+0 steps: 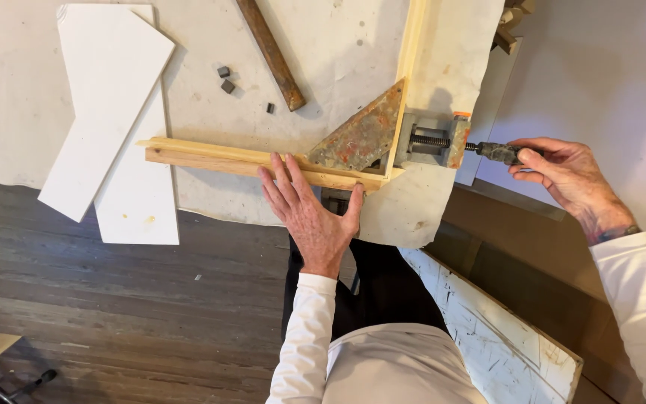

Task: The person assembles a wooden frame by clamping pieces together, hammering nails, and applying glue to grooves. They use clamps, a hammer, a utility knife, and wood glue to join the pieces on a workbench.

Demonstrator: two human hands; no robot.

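Note:
A pale wooden strip (pixel 211 157) lies across the paper-covered bench and meets a second strip (pixel 411 52) at a right angle. A rusty triangular corner clamp (pixel 360 138) holds that corner. My left hand (pixel 309 215) lies flat, fingers spread, pressing on the near strip just left of the corner. My right hand (pixel 566 176) pinches the dark handle (pixel 499 152) of the clamp's screw (pixel 431 140), which sticks out to the right of the clamp.
Two white boards (pixel 110 105) lie overlapped at the left. A hammer's wooden handle (pixel 271 52) lies at the top, with three small dark blocks (pixel 226 81) near it. A paint-scratched white board (pixel 491 329) leans below the bench; dark wood floor (pixel 114 299) beneath.

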